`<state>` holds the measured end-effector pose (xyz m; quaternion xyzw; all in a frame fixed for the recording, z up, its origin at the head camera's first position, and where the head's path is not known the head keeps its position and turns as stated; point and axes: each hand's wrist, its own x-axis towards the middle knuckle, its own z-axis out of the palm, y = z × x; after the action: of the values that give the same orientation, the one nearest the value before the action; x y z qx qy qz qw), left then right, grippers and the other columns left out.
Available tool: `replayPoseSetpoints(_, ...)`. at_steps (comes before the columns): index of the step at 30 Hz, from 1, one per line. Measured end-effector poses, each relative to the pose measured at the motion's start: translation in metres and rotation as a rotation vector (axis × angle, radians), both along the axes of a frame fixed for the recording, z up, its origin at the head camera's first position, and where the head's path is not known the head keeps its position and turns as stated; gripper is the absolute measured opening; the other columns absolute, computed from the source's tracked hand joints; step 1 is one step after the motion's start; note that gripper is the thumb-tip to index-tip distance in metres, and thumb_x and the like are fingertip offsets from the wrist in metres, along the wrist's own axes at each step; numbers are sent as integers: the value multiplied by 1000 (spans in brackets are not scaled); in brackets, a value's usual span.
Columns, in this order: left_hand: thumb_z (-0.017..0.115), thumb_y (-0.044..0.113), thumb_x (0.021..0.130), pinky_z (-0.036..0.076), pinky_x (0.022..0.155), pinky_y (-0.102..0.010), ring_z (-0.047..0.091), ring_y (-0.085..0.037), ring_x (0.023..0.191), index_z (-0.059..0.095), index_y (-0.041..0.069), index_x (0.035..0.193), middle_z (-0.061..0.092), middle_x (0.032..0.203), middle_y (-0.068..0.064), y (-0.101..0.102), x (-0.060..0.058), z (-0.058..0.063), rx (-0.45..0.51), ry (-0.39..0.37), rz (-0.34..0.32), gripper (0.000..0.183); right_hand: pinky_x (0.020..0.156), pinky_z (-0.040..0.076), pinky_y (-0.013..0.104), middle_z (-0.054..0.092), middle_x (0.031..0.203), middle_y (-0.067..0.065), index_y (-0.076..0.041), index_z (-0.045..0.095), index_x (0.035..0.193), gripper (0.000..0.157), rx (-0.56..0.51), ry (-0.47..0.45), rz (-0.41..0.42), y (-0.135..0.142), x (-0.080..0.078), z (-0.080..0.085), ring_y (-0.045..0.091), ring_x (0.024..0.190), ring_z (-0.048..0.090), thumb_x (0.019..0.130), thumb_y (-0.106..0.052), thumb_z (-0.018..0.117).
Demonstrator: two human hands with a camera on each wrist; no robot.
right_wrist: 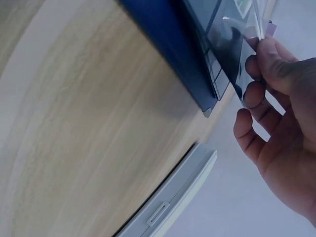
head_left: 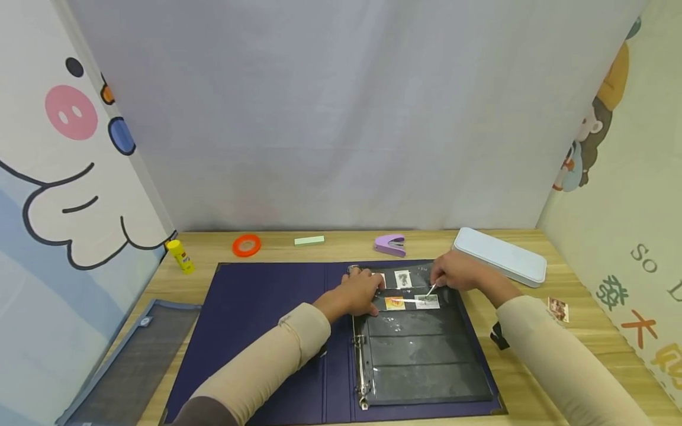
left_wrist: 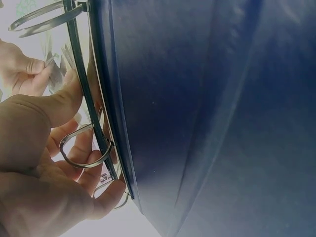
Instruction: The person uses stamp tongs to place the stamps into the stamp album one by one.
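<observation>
Head view: right hand [head_left: 453, 271] pinches a slim tool [head_left: 431, 289] at a small stamp [head_left: 428, 303] in the black page's [head_left: 426, 349] second row, left hand [head_left: 359, 293] resting loosely alongside; light, level pressure should prevent creasing.

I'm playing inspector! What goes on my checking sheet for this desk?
Surface: wood-look table.
Job's things: open navy binder, black pocket page, small pictures in its pockets, slim tool, maybe tweezers.
Clutter: yellow glue stick, red tape roll, green block, purple stapler-like gadget, white case, mesh pouch, loose picture, half-hidden black object.
Hands: left hand rests on the page's upper left; right hand pinches the slim tool.
Cables: nothing seen.
Surroundings: plain pale backdrop, cartoon walls on both sides.
</observation>
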<state>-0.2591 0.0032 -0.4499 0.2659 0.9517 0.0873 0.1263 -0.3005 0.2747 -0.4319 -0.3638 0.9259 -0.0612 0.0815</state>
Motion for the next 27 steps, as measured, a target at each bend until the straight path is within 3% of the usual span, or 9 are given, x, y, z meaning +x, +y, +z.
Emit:
replayPoseSetpoints(5, 78, 37, 78, 36, 98, -45, 43, -24, 117, 54, 25, 124, 53, 126, -2, 1, 1, 3, -16, -9, -27, 53, 71, 48, 33, 69, 85, -4, -14, 73, 86, 11, -5, -33, -74, 11, 3, 2, 7, 75, 58, 88, -7, 63)
replayPoseSetpoints(12, 72, 43, 83, 35, 101, -46, 43, -24, 123, 51, 25, 135, 49, 134, -3, -4, 4, 7, -42, 45, -84, 59, 74, 49, 39, 70, 90, 2, -10, 72, 94, 14, -92, 25, -222, 44, 17, 16, 15, 80, 61, 92, -9, 59)
replayPoseSetpoints(20, 65, 45, 88, 33, 101, -49, 43, -25, 125, 51, 26, 135, 51, 133, 0, -11, 26, 20, -20, 133, -170, 53, 67, 49, 35, 70, 89, 3, -7, 71, 99, 15, -159, 30, -373, 103, 52, 20, 13, 77, 61, 92, -11, 59)
replayPoseSetpoints(27, 62, 47, 89, 35, 96, -45, 44, -23, 122, 52, 24, 134, 53, 132, -1, -13, 44, 12, -56, 124, -191, 52, 61, 43, 29, 70, 83, 1, -3, 71, 99, 17, -146, 33, -466, 154, 76, 8, 4, 67, 52, 93, -13, 58)
